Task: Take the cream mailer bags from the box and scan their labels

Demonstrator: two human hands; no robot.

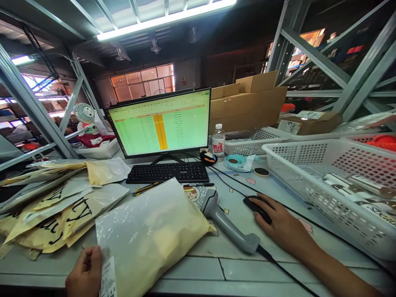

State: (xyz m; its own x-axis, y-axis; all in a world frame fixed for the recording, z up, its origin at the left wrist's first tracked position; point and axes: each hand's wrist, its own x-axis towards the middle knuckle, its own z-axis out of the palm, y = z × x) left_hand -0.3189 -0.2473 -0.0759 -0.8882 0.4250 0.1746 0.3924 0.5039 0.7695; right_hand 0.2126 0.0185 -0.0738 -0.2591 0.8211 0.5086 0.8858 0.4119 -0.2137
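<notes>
My left hand (84, 272) is closed at the left edge of a yellow and white plastic mailer bag (151, 237), gripping it near a printed label (108, 278). The bag lies tilted on the desk in front of me. My right hand (278, 222) rests over a black computer mouse (259, 209), its fingers around it. Between the bag and the mouse lies a grey barcode scanner (230, 225) with a black cable. Behind the bag are a black keyboard (168, 171) and a monitor (163, 123) showing a spreadsheet with one orange column.
Several mailer bags (62, 202) are piled on the left. A white plastic basket (309, 198) with packaged items stands on the right. A water bottle (218, 144), a blue tape roll (235, 161) and pens (198, 185) lie around the keyboard. Cardboard boxes (247, 107) stand behind.
</notes>
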